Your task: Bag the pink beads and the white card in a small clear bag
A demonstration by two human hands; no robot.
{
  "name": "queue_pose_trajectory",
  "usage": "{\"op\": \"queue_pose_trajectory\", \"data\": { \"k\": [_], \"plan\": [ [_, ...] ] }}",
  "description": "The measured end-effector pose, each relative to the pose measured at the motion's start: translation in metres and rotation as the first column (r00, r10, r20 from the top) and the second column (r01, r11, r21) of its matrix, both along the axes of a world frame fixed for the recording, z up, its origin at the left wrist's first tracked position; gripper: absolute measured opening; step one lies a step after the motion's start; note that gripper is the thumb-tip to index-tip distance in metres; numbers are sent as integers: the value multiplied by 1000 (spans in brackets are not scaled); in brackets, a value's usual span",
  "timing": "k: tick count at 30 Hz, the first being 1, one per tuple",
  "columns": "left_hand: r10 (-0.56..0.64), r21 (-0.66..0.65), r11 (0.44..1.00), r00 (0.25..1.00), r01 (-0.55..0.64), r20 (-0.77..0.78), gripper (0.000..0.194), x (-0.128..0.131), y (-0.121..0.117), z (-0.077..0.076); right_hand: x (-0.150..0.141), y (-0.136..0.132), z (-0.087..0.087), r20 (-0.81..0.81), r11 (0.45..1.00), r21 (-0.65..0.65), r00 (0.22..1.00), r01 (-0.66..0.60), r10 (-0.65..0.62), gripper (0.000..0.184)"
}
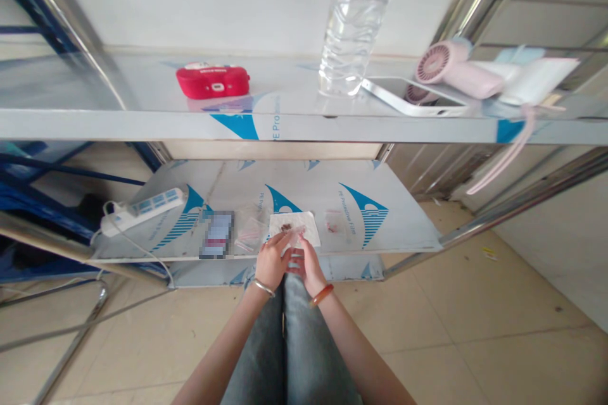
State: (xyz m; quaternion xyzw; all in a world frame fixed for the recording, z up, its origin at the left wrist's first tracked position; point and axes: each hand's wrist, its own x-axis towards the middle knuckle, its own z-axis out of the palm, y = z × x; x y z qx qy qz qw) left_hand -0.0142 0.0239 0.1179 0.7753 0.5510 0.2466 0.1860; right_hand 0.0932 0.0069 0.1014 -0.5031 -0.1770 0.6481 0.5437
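My left hand [272, 261], with a silver bangle at the wrist, and my right hand [308, 264], with an orange-brown bangle, meet at the front edge of the lower shelf. Between their fingertips is a small clear plastic bag [297, 234], pinched from both sides; its contents are too small to make out. Beneath it lies a white paper sheet [311, 223], bearing a few small dark pieces [285, 227]. Left of the paper are several clear zip bags [249, 235] with red lines. Right of it lies another small clear bag [334, 221] with something reddish inside.
A phone [217, 234] and a white power strip [142, 210] lie left on the lower shelf. The upper shelf [156, 123] overhangs it, carrying a red case [213, 81], a water bottle [354, 31], a white-edged phone [413, 98] and a pink handheld fan [458, 69] with a dangling strap.
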Motion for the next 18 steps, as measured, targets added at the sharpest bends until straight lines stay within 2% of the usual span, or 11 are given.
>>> {"op": "queue_pose_trajectory", "data": {
  "k": [2,4,7,10,12,13,14,15,16,17,18],
  "plan": [
    [-31,36,999,1000,31,-1,52,1,-1,-2,-1,6,2,-388,991,-82,920,-102,63,33],
    [-41,69,997,999,41,10,48,1,-3,-6,-1,10,3,-553,992,-47,830,-119,73,23],
    [-33,119,993,990,17,135,35,0,-11,-10,0,13,1,-563,999,-25,826,-31,12,11],
    [37,135,985,905,-103,424,26,1,-21,-15,0,15,-3,-510,999,-34,860,7,-24,13],
    [203,-8,967,756,-254,622,20,4,-22,-20,-3,16,-7,-430,997,9,900,81,-69,19],
    [322,-147,939,648,-310,690,18,6,-21,-24,-5,16,-9,-367,991,45,924,129,-103,25],
    [456,-326,888,517,-326,725,17,9,-18,-27,-7,16,-12,-282,981,83,948,176,-146,34],
    [575,-500,818,383,-284,723,19,12,-13,-30,-10,16,-14,-177,970,125,967,207,-183,47],
    [665,-649,744,277,-159,694,20,15,-8,-34,-13,15,-17,-64,962,169,976,215,-207,60],
    [726,-741,672,201,-1,658,22,17,-3,-37,-16,14,-19,52,955,217,974,203,-219,71],
    [750,-764,627,148,153,645,23,20,2,-40,-18,12,-22,163,947,268,960,178,-226,79]
  ]
}}
